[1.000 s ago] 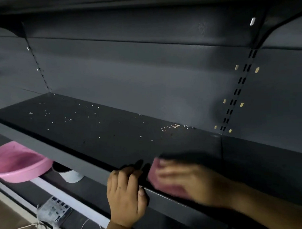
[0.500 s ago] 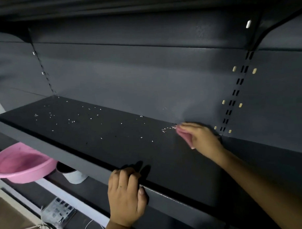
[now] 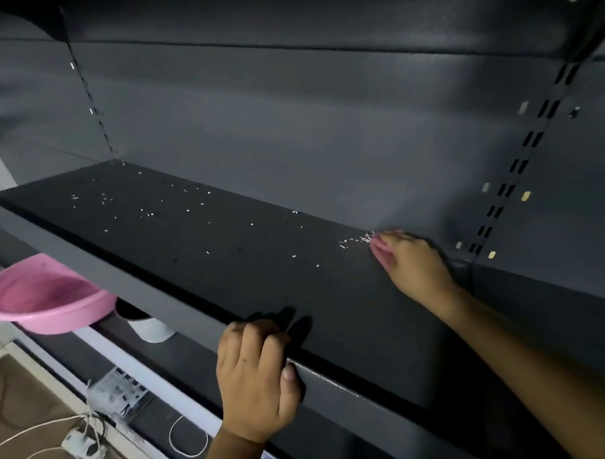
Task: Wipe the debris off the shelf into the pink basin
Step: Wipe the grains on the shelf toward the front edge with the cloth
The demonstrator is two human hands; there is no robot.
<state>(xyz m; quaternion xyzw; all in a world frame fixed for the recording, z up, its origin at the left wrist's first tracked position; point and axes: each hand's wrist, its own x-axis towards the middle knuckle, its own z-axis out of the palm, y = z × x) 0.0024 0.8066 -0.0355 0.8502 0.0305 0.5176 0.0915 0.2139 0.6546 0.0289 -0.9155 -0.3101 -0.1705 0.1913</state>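
- Head view: the pink cloth is mostly hidden under the right hand; only a pink strip shows along the fingertips, so its shape is hard to make out.
- The pink basin is cut off at the left edge of the picture and sits below the shelf's front lip, well apart from both hands.
- The white container beneath the shelf is half hidden by the shelf's front edge.
- The right hand lies flat, fingers together, pressing the cloth onto the black shelf at its back edge, against the rear wall.
- A small cluster of white debris lies just beside the cloth on its left; more specks are scattered across the shelf's left half.
- The left hand is curled over the shelf's front edge, fingers on top and thumb against the front face, gripping it.
- The right forearm stretches diagonally from the lower right corner; the left wrist rises from the bottom edge.
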